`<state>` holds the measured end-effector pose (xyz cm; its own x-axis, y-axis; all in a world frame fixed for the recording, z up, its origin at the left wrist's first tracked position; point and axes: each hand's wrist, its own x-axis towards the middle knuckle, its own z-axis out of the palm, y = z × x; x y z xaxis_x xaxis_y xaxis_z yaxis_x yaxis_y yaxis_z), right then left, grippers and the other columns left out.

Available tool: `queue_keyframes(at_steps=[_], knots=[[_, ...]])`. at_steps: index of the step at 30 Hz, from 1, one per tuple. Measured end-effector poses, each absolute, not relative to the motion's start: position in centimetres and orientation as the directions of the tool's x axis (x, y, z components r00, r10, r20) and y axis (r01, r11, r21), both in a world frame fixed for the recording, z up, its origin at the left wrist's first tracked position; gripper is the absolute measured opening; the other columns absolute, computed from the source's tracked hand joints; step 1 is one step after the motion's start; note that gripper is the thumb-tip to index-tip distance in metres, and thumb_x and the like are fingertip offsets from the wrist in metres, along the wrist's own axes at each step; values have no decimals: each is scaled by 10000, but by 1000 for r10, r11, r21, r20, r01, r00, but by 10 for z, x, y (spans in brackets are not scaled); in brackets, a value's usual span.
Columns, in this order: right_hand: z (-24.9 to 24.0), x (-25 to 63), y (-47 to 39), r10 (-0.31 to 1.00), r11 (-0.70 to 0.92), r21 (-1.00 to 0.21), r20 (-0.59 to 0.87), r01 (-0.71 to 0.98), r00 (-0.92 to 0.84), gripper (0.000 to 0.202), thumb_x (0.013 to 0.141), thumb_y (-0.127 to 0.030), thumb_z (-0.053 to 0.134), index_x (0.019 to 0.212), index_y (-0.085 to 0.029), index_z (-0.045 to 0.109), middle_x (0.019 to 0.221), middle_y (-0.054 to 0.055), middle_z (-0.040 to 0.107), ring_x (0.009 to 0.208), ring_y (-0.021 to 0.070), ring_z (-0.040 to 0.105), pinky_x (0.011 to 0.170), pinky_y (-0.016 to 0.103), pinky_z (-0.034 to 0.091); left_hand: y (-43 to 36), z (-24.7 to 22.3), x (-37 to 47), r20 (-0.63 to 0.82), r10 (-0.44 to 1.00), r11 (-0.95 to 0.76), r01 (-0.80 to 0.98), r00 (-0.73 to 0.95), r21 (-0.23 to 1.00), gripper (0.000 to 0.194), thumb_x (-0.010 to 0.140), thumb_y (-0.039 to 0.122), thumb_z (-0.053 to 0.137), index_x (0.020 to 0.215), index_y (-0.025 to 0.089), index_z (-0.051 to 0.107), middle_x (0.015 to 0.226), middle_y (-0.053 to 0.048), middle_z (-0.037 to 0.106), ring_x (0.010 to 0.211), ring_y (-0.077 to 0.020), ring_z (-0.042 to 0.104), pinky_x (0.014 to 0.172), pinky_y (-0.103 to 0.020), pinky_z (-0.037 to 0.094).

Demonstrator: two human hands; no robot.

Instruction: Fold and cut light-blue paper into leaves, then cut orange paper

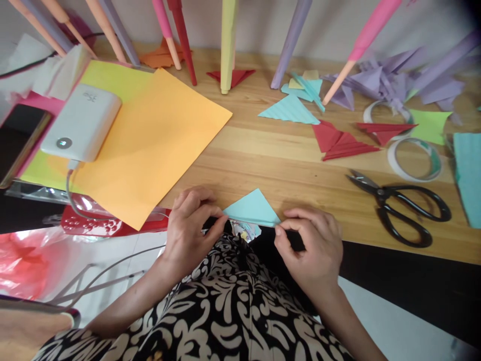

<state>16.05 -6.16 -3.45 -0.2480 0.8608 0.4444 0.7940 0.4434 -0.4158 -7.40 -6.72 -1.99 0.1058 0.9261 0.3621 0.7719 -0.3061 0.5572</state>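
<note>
A light blue paper triangle (252,206) lies at the table's front edge, its point facing away from me and a narrow fold along its near side. My left hand (193,220) pinches the left corner between thumb and fingers. At the opposite corner, my right hand (310,240) grips the paper the same way. To the right of that hand lie black-handled scissors (398,203), blades partly apart. Farther back rest a pleated light blue triangle (289,109) and pleated red paper (341,143).
An orange paper sheet (169,130) and a white power bank (82,123) with a cable occupy the left. Rolled paper tubes (228,45) lean along the back wall. Two tape rolls (394,159) and purple paper pieces (379,80) sit at the right. A phone (22,135) lies far left.
</note>
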Motion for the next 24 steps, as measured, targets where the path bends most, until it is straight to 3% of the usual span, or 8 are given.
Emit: queue_keyframes(at_steps=[19,24], knots=[[-33,157,-61,877,413,-437,428,799,-219,101,822,-186,665,781,-233,585,956,31,666,939,233,593,843,401,419,-71,-23,-79,442,896,-267,852,48,449,106,842,155,669,754,183,616,956,-65,617,916,-227,587,798,-402,481],[-33,157,-61,871,420,-436,441,795,-218,105,819,-181,666,770,-230,587,944,32,671,933,231,596,845,400,422,-82,-14,-71,588,795,-450,794,148,409,158,824,86,680,894,220,633,1014,-52,679,979,-227,610,835,-394,488]])
